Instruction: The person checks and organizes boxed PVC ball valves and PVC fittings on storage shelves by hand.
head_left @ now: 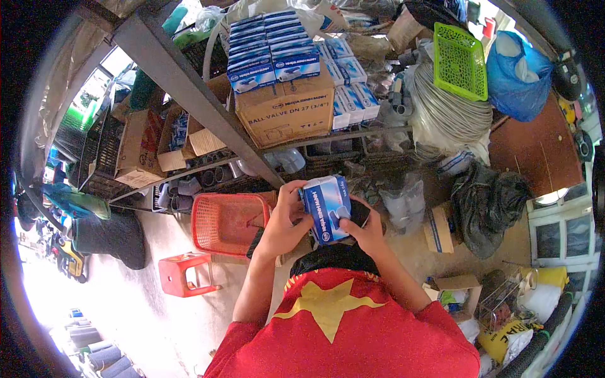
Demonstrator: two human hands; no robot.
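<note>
A small blue and white printed box (326, 208) is held up in front of the red shirt with the yellow star. My left hand (287, 220) grips its left side, thumb against the near face. On the right side, my right hand (367, 230) has its thumb on the lower right part of the box and its fingers behind, near something dark that I cannot make out. Similar blue boxes (271, 47) are stacked in rows on a large cardboard carton (283, 113) on the shelf ahead. More white and blue boxes (353, 101) stand beside that carton.
A slanting metal post (195, 88) crosses the shelf. Below stand a red basket (230, 220) and a red stool (183, 274). Right of the boxes are coiled grey hose (441, 101), a green basket (460, 60) and a blue bag (520, 82). Cartons and sacks lie at lower right.
</note>
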